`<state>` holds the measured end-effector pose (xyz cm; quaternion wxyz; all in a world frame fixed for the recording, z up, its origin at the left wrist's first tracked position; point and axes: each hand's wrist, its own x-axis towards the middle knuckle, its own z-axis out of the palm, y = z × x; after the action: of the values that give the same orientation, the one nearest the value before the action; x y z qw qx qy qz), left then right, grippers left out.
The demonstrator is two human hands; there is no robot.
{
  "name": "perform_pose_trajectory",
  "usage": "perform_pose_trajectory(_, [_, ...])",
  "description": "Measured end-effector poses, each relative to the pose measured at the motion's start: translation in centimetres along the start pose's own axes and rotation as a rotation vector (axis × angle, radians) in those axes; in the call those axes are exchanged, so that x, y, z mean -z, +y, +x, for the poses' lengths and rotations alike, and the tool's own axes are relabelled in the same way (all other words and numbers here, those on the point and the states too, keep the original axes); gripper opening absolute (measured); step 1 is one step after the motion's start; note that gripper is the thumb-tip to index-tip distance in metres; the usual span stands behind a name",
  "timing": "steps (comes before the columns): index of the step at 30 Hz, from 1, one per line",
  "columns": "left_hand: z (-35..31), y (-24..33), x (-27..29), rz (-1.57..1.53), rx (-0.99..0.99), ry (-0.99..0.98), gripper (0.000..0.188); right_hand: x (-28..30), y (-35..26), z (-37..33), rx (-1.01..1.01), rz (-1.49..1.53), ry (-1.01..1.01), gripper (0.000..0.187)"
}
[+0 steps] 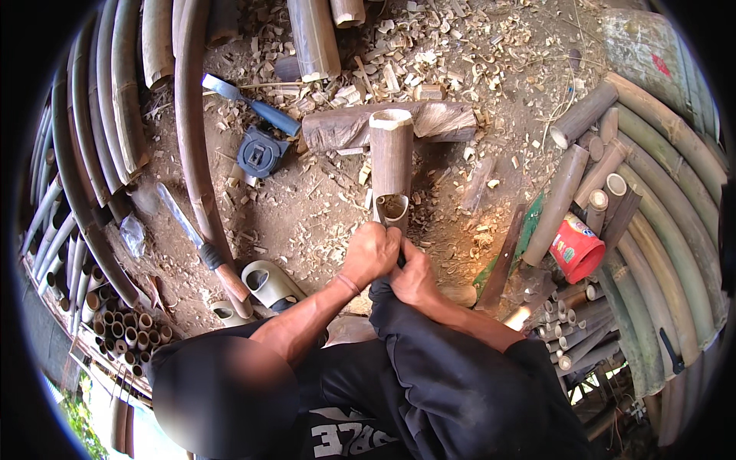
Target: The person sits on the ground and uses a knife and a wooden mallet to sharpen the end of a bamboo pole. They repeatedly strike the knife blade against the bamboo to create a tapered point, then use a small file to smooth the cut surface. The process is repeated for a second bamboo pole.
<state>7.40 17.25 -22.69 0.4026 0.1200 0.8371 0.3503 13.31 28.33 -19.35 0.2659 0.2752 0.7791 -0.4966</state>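
Leftward, at the frame's edge, long curved brown bamboo poles [126,84] lie side by side from the upper left, while a cluster of short, narrow bamboo tubes [130,337] shows its open ends at lower left. Right of these, a crumpled clear plastic bag [133,236] lies on bare earth near a long knife [180,215] with a grey blade, a dark wrapping and a brown handle. Next, at upper left of centre, a blue-handled chisel [264,113] with a flat metal blade lies just above a blue-and-black tape measure [261,152]; lower down sits a beige clog with a rounded toe [268,282].

At the centre, a thick brown bamboo tube [391,157] overlaps a short, rough brown log [337,126]. Its pale-edged oval opening faces up, just above the hands. The left hand [371,254] makes a fist against the tube's lower end, fingers curled tight; the right hand [415,274] is beside it, fingers likewise closed. A narrow dark thing [401,257] shows between them; I cannot tell which hand grips it. Pale wood shavings [429,57] litter the upper centre.

Farther right, a red plastic container [576,253] lies tilted beside cut bamboo pieces [558,203], with greenish bamboo poles [675,230] curving along the right edge.
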Motion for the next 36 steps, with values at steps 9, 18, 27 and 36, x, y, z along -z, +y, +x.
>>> perform_pose_trajectory(9, [0.3, 3.1, -0.4, -0.442, 0.293, -0.022, 0.047, 4.7, 0.1, -0.1, 0.128, -0.266, -0.089, 0.047])
perform_pose_trajectory(18, [1.2, 5.9, -2.1, -1.854, 0.468, 0.097, 0.038, 10.3, -8.3, 8.5, 0.706, -1.255, -0.552, 0.018])
perform_pose_trajectory(27, [0.3, 4.0, -0.6, -2.173, 0.123, -0.215, 0.060, 6.4, -14.1, 11.2, 0.891, -1.483, -0.646, 0.011])
perform_pose_trajectory(36, [-5.6, 5.0, -2.7, -0.486, -0.115, -0.340, 0.083, 10.2, 0.9, 1.5, -0.058, 0.476, -0.224, 0.047])
